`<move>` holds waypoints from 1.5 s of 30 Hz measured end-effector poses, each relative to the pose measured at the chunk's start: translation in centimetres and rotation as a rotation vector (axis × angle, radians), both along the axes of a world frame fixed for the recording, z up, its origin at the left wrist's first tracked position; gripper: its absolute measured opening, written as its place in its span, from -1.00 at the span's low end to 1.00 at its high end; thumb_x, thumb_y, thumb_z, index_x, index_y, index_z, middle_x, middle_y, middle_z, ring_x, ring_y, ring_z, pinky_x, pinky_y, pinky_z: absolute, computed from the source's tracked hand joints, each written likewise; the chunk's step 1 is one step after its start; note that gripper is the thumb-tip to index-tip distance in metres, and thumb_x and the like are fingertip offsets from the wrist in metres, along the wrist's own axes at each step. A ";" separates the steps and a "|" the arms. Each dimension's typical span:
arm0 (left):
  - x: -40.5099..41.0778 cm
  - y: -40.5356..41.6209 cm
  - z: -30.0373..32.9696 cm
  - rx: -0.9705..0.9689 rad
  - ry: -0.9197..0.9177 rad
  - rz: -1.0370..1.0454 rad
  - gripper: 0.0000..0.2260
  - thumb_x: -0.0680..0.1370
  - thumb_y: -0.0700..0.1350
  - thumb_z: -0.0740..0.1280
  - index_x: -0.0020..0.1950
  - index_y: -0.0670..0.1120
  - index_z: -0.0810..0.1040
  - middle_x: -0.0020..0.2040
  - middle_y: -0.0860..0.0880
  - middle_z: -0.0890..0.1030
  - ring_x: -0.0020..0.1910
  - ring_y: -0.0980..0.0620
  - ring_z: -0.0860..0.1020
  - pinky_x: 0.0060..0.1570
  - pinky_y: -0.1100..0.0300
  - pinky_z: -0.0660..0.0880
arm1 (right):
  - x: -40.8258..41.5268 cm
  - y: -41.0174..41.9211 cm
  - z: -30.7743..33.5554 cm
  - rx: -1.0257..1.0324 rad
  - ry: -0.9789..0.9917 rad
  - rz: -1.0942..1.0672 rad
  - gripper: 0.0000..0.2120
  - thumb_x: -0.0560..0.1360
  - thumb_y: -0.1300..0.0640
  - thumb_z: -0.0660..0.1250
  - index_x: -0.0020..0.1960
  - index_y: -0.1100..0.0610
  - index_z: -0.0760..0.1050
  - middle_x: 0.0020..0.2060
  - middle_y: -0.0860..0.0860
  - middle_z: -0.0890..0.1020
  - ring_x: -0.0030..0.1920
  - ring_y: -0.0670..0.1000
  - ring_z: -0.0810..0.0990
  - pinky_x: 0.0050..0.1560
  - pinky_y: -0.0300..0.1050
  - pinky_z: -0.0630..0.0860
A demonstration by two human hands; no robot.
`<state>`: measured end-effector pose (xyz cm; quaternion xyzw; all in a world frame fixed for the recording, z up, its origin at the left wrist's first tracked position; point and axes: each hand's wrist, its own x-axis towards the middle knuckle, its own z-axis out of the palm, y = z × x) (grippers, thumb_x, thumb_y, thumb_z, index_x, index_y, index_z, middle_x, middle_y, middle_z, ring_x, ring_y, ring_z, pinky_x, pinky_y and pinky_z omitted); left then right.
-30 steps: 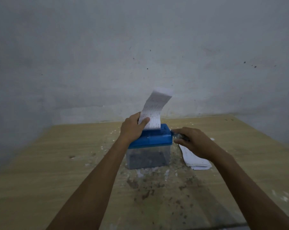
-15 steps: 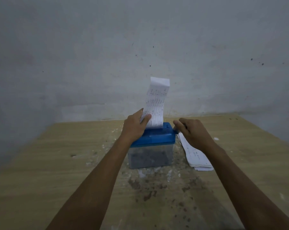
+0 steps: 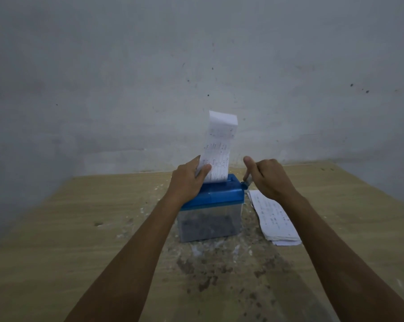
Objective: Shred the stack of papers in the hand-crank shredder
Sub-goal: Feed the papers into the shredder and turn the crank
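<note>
1. since half a second ago the right hand (image 3: 269, 178) has swung the crank (image 3: 247, 180) up, its grip curled round the handle.
2. left hand (image 3: 189, 180) pinches the sheet (image 3: 218, 149), upright in the shredder (image 3: 216, 201) slot.
3. shredding seems mid-sheet; the stack (image 3: 274, 217) waits on the worktop (image 3: 80, 228), just right of the shredder.

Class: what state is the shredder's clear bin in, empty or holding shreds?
Holding shreds: a dark mass shows through the clear bin below the blue lid. How full, cannot tell.
</note>
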<state>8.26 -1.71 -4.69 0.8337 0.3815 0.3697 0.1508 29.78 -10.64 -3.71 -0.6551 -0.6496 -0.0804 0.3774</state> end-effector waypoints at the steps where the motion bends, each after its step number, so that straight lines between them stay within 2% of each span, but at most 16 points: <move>1: 0.0 0.0 0.0 0.006 -0.001 -0.004 -0.59 0.69 0.10 0.15 0.46 -0.07 0.43 0.35 -0.08 0.56 0.16 -0.12 0.58 0.02 0.12 0.55 | 0.0 0.1 0.1 -0.002 0.003 0.012 -0.34 0.64 -0.17 -0.05 -0.27 0.12 0.69 -0.41 0.02 0.64 -0.45 -0.10 0.53 -0.16 -0.14 0.51; 4: 0.0 -0.1 0.0 0.023 -0.023 -0.047 -0.61 0.69 0.08 0.17 0.42 -0.09 0.46 0.31 -0.10 0.58 0.15 -0.09 0.57 0.00 0.16 0.51 | -0.1 0.0 0.1 0.013 0.002 0.029 -0.34 0.66 -0.11 -0.04 -0.32 0.13 0.68 -0.45 -0.06 0.60 -0.42 -0.14 0.54 -0.12 -0.18 0.45; 7: -0.3 -0.2 -0.2 0.007 -0.021 -0.042 -0.61 0.69 0.08 0.17 0.42 -0.11 0.45 0.31 -0.10 0.58 0.12 -0.10 0.58 -0.05 0.19 0.52 | -0.3 -0.1 0.1 -0.012 0.002 0.020 -0.30 0.65 -0.15 -0.07 -0.32 0.18 0.66 -0.42 0.02 0.64 -0.40 -0.09 0.56 -0.12 -0.15 0.48; 10: -0.5 -0.4 -0.3 -0.031 -0.068 -0.051 -0.63 0.69 0.08 0.16 0.41 -0.08 0.46 0.33 -0.07 0.57 0.17 -0.10 0.59 -0.01 0.19 0.59 | -0.4 0.4 0.6 -0.081 -0.012 -0.005 -0.25 0.63 -0.21 -0.11 -0.33 0.23 0.62 -0.37 0.10 0.64 -0.34 0.00 0.59 -0.09 -0.08 0.51; 14: -0.8 -0.6 -0.2 -0.038 -0.090 -0.068 -0.62 0.68 0.06 0.17 0.40 -0.13 0.47 0.32 -0.09 0.58 0.19 -0.11 0.59 0.08 0.09 0.60 | -0.4 1.6 1.7 -0.212 0.084 0.039 -0.30 0.68 -0.09 -0.08 -0.35 0.21 0.62 -0.29 0.08 0.68 -0.24 -0.01 0.61 0.02 -0.16 0.39; 17: -0.7 -0.6 0.0 -0.030 -0.082 -0.067 -0.62 0.69 0.06 0.16 0.43 -0.10 0.45 0.34 -0.08 0.58 0.22 -0.10 0.58 0.11 0.05 0.61 | -0.1 2.3 1.8 -0.247 0.187 0.059 -0.36 0.68 0.00 -0.05 -0.32 0.29 0.61 -0.38 0.02 0.65 -0.27 -0.01 0.60 -0.03 -0.16 0.41; 20: -0.7 -0.5 0.2 -0.039 -0.069 -0.065 -0.61 0.69 0.06 0.17 0.46 -0.08 0.43 0.36 -0.08 0.56 0.25 -0.13 0.57 0.14 -0.01 0.61 | 0.0 3.1 2.0 -0.327 0.306 0.035 -0.39 0.66 -0.03 -0.04 -0.36 0.22 0.56 -0.39 0.01 0.63 -0.29 0.04 0.56 -0.20 -0.15 0.42; 24: -1.0 -0.7 -0.1 -0.050 -0.075 -0.057 -0.60 0.68 0.08 0.16 0.46 -0.07 0.41 0.38 -0.06 0.54 0.24 -0.13 0.57 0.10 0.02 0.63 | -0.1 4.2 1.9 -0.486 0.391 0.002 -0.44 0.65 -0.07 -0.02 -0.35 0.21 0.47 -0.43 0.05 0.53 -0.43 0.00 0.35 -0.36 -0.20 0.33; 27: -0.8 -0.8 -0.1 -0.053 -0.080 -0.049 -0.61 0.68 0.10 0.16 0.44 -0.05 0.43 0.37 -0.05 0.55 0.24 -0.12 0.57 0.07 0.02 0.64 | -0.2 4.3 1.1 -0.369 0.494 0.002 -0.46 0.64 -0.03 0.01 -0.38 0.21 0.47 -0.42 0.08 0.57 -0.46 0.00 0.36 -0.41 -0.22 0.32; 30: -0.7 -1.1 0.1 -0.090 -0.105 -0.045 -0.63 0.68 0.09 0.19 0.42 -0.06 0.44 0.37 -0.06 0.55 0.25 -0.14 0.56 0.10 -0.04 0.62 | -0.6 4.7 0.4 -0.232 0.508 -0.024 -0.42 0.64 -0.01 -0.01 -0.40 0.24 0.50 -0.41 0.09 0.58 -0.40 0.03 0.49 -0.27 -0.16 0.42; 33: -0.8 -1.1 0.2 -0.114 -0.136 -0.041 -0.65 0.67 0.07 0.22 0.37 -0.09 0.47 0.33 -0.08 0.57 0.22 -0.14 0.58 0.07 0.00 0.64 | -0.9 5.4 -1.1 -0.237 0.503 -0.051 -0.43 0.66 0.01 -0.03 -0.41 0.20 0.46 -0.42 0.09 0.56 -0.35 0.08 0.53 -0.16 -0.09 0.45; 35: -0.8 -1.0 0.0 -0.107 -0.134 -0.042 -0.66 0.66 0.07 0.23 0.35 -0.10 0.48 0.31 -0.07 0.59 0.21 -0.12 0.59 0.04 0.06 0.65 | -0.6 5.5 -3.1 -0.340 0.502 -0.053 -0.52 0.66 0.03 0.01 -0.33 0.18 0.44 -0.38 0.10 0.54 -0.37 0.08 0.49 -0.26 -0.09 0.42; 38: -0.7 -0.6 -0.4 -0.117 -0.131 -0.031 -0.67 0.66 0.08 0.23 0.32 -0.09 0.48 0.31 -0.06 0.59 0.20 -0.11 0.59 -0.03 0.16 0.62 | 0.0 4.7 -6.4 -0.475 0.456 -0.017 -0.74 0.65 0.09 0.11 -0.02 0.22 0.49 -0.23 0.16 0.61 -0.27 0.24 0.58 -0.31 -0.05 0.47; 40: -0.6 -0.6 -0.5 -0.105 -0.137 -0.031 -0.68 0.66 0.07 0.23 0.31 -0.10 0.48 0.30 -0.05 0.59 0.19 -0.10 0.60 -0.06 0.22 0.61 | -0.2 3.5 -7.0 -0.485 0.491 0.016 -0.82 0.64 0.19 0.13 0.09 0.20 0.49 -0.33 0.10 0.57 -0.39 0.16 0.51 -0.42 -0.15 0.39; 43: -0.6 -0.6 -0.4 -0.082 -0.151 -0.036 -0.69 0.66 0.05 0.24 0.30 -0.12 0.48 0.31 -0.05 0.59 0.20 -0.08 0.60 -0.05 0.23 0.62 | -0.7 2.1 -7.4 -0.471 0.505 0.003 -0.74 0.63 0.26 0.10 -0.17 0.15 0.46 -0.56 -0.08 0.50 -0.51 -0.08 0.38 -0.48 -0.25 0.30; 45: -0.6 -0.5 -0.4 -0.074 -0.158 -0.036 -0.71 0.66 0.03 0.24 0.29 -0.12 0.49 0.33 -0.05 0.57 0.22 -0.09 0.59 -0.06 0.30 0.58 | -0.9 1.5 -7.8 -0.434 0.488 -0.006 -0.68 0.65 0.23 0.08 -0.24 0.12 0.44 -0.49 -0.07 0.54 -0.45 -0.08 0.45 -0.40 -0.28 0.36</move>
